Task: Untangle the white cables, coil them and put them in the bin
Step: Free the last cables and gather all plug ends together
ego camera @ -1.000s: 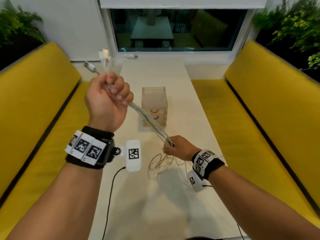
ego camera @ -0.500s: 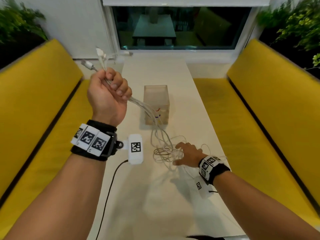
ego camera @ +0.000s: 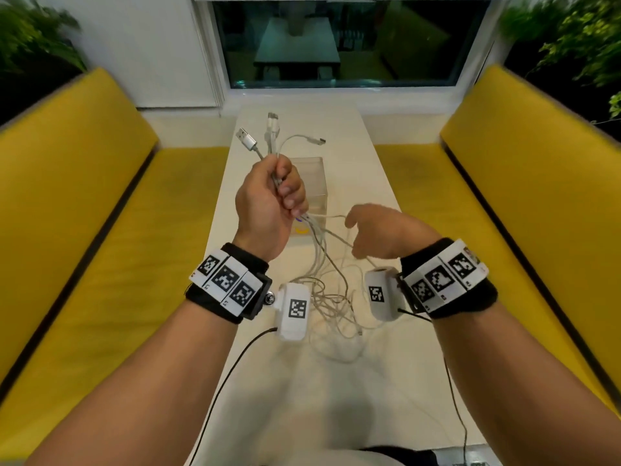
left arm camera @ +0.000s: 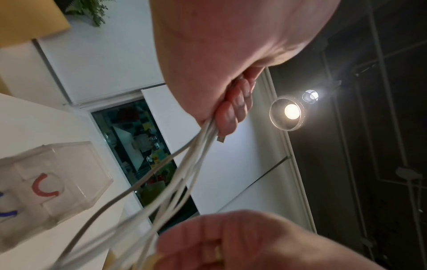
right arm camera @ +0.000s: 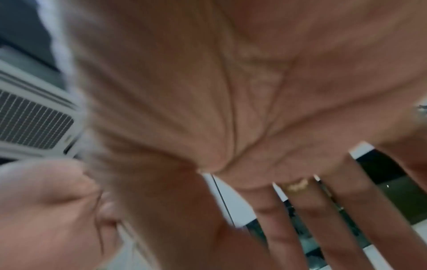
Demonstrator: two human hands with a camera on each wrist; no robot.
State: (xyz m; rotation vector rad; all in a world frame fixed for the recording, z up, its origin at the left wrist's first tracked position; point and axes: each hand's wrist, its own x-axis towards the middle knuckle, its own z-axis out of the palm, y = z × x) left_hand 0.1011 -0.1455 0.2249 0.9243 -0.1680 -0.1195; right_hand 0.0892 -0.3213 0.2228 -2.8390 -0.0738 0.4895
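Thin white cables (ego camera: pixel 317 250), several strands bunched together, pass through the closed grip of the left hand (ego camera: pixel 268 200), whose fingers (left arm camera: pixel 233 107) curl tightly round them. Above this grip the plug ends fan out: a silver USB plug (ego camera: pixel 246 138), a white plug (ego camera: pixel 273 124) and a small connector (ego camera: pixel 319 140) on an arched strand. Below the grip the strands slope down to a loose tangle (ego camera: pixel 332 311) lying on the white tabletop (ego camera: pixel 386 381), beneath and between the two wrists. The right hand (ego camera: pixel 383 233) is raised just to the right of the left hand, its fingers (right arm camera: pixel 307 219) straight and spread, a gold ring (right arm camera: pixel 297 186) on one; strands run close beneath it, but no hold on them is visible. The clear plastic bin (ego camera: pixel 312 183), square, with red and blue marks (left arm camera: pixel 45 188) showing at its base, stands on the tabletop directly beyond the left hand, partly hidden by it. Yellow cushioned benches (ego camera: pixel 100 230) flank the tabletop on both sides.
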